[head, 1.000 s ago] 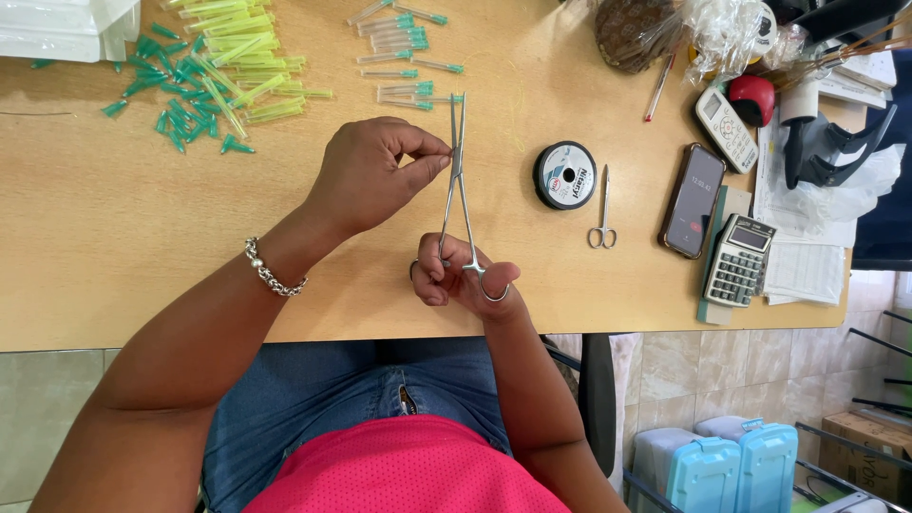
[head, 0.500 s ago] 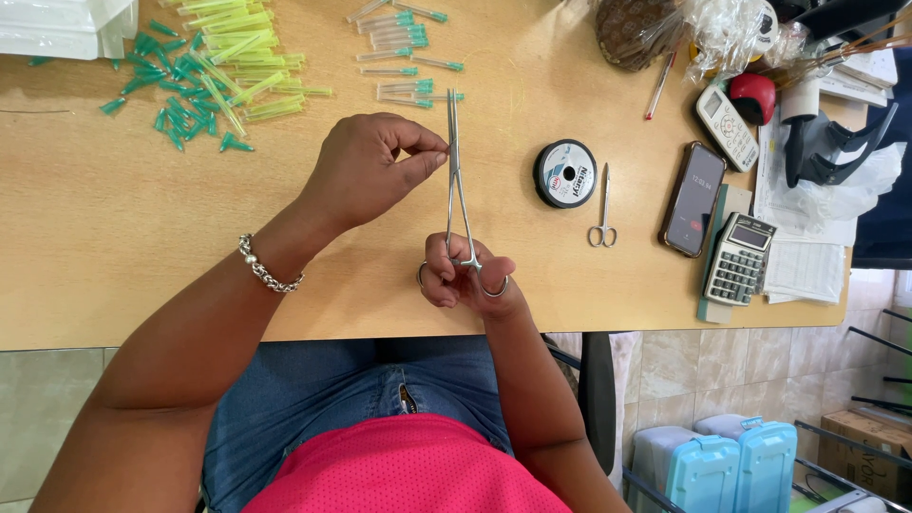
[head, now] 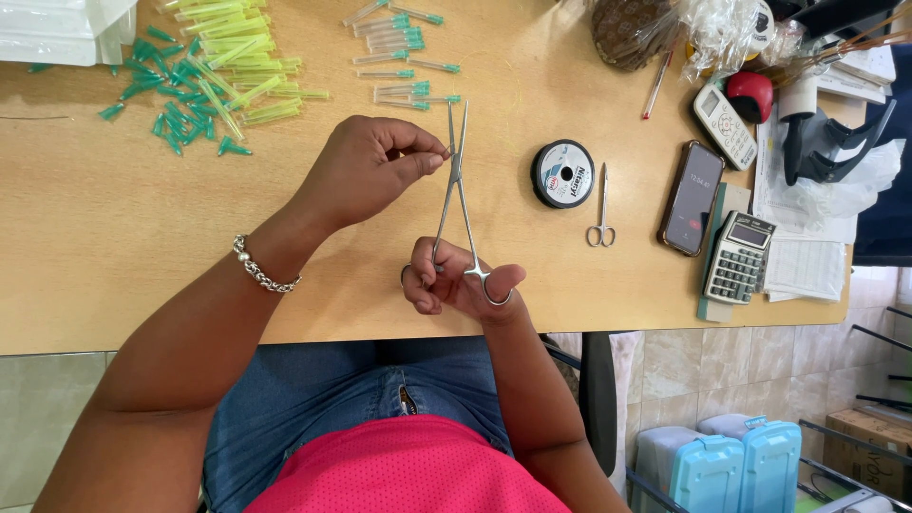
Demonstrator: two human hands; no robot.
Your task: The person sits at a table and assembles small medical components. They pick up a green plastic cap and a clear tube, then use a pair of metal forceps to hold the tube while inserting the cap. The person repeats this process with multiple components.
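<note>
So that its tips meet the left hand [head: 366, 171], pinched on something tiny, the metal clamp [head: 458, 195] is held by the right hand [head: 456, 285] above the counter [head: 95, 256].

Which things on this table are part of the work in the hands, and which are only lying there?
In the work:
- forceps, held by right hand
- left hand, pinching beside the forceps tips
- thread spool
- green-tipped needles

Only lying there:
- small scissors
- phone
- calculator
- red mouse
</note>
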